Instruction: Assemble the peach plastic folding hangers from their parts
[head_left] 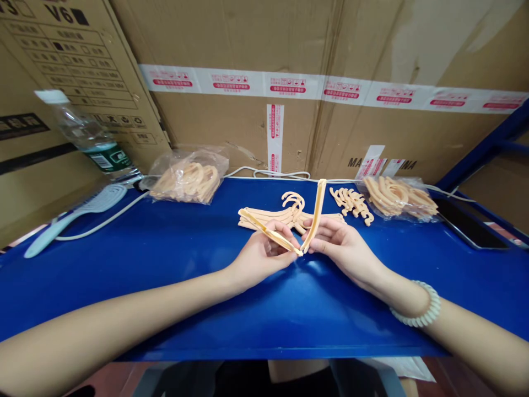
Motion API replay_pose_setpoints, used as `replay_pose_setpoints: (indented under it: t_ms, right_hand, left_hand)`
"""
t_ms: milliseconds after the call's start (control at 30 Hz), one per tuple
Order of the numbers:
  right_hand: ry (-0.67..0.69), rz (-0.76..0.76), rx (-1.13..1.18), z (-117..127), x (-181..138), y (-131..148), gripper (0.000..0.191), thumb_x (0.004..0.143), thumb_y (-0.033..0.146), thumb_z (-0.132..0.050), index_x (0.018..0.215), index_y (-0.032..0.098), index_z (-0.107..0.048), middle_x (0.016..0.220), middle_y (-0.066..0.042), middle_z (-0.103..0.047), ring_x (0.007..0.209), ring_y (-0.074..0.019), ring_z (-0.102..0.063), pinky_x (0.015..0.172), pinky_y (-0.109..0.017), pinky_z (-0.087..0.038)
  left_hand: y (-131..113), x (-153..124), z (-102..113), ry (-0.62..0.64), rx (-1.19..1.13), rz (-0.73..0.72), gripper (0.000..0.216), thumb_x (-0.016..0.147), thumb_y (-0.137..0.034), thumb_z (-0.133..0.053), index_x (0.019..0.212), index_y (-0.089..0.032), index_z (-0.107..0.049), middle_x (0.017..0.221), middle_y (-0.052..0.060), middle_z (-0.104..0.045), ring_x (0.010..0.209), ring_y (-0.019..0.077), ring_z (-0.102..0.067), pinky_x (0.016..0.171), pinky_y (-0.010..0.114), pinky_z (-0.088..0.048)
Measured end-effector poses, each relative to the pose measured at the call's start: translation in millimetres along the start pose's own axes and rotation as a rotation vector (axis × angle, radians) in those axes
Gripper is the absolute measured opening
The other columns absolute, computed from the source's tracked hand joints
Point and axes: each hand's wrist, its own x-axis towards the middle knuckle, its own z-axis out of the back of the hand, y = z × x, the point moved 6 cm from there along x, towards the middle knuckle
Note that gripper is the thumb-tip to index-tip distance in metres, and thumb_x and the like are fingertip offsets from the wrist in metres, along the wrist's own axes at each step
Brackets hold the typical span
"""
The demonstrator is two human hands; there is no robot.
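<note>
My left hand (270,248) pinches a beige plastic hanger arm (262,227) that slants up to the left. In my right hand (341,242) is a second hanger arm (317,212), tilted steeply upward. The lower ends of both arms meet between my fingertips in a V; whether they are joined I cannot tell. Just behind my hands lies a stack of beige hangers (273,214) with their hooks, partly covered by my fingers. Several loose hanger hooks (351,203) are heaped to the right of that stack.
Clear bags of beige hanger parts stand at the back, one left (185,182), one right (399,197). A phone (471,223) lies far right. On the left are a hairbrush (99,201) and a water bottle (97,143). Cardboard (231,127) walls the blue table (165,309).
</note>
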Motion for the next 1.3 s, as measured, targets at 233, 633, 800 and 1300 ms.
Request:
replay_pose_setpoints:
  t_ms: [233, 633, 800, 1300]
  right_hand:
    - [0.045, 0.016, -0.054, -4, -2, 5, 0.026, 0.079, 0.028, -0.087, 0.100, 0.020, -0.074, 0.088, -0.003, -0.078, 0.080, -0.0165, -0.074, 0.082, -0.032, -0.062]
    - [0.013, 0.024, -0.115, -5, -6, 6, 0.028, 0.076, 0.031, -0.089, 0.095, 0.019, -0.073, 0.089, -0.005, -0.079, 0.077, -0.0184, -0.075, 0.079, -0.034, -0.064]
    - [0.003, 0.066, -0.188, -6, -8, 11, 0.024, 0.077, 0.031, -0.087, 0.090, 0.018, -0.072, 0.086, -0.004, -0.077, 0.077, -0.0177, -0.075, 0.079, -0.032, -0.063]
    - [-0.121, 0.141, -0.252, 35, 1, 45, 0.028, 0.072, 0.035, -0.092, 0.083, 0.020, -0.071, 0.078, -0.002, -0.073, 0.065, -0.0173, -0.071, 0.062, -0.029, -0.060]
  left_hand:
    - [7, -1, 1, -0.033, -0.053, 0.047, 0.030, 0.067, -0.020, -0.086, 0.083, -0.018, -0.061, 0.087, 0.004, -0.074, 0.084, 0.0200, -0.072, 0.086, 0.034, -0.059]
    - [13, -2, 5, -0.093, -0.041, 0.076, 0.037, 0.064, -0.021, -0.091, 0.084, -0.017, -0.060, 0.084, 0.004, -0.075, 0.082, 0.0211, -0.074, 0.082, 0.033, -0.062]
    - [15, -2, 7, -0.107, -0.070, 0.076, 0.038, 0.064, -0.024, -0.092, 0.087, -0.016, -0.062, 0.088, 0.006, -0.076, 0.085, 0.0224, -0.075, 0.085, 0.035, -0.061]
    - [-24, 16, 43, -0.234, -0.277, 0.039, 0.034, 0.061, -0.018, -0.094, 0.082, -0.013, -0.068, 0.077, 0.005, -0.075, 0.071, 0.0141, -0.071, 0.071, 0.022, -0.059]
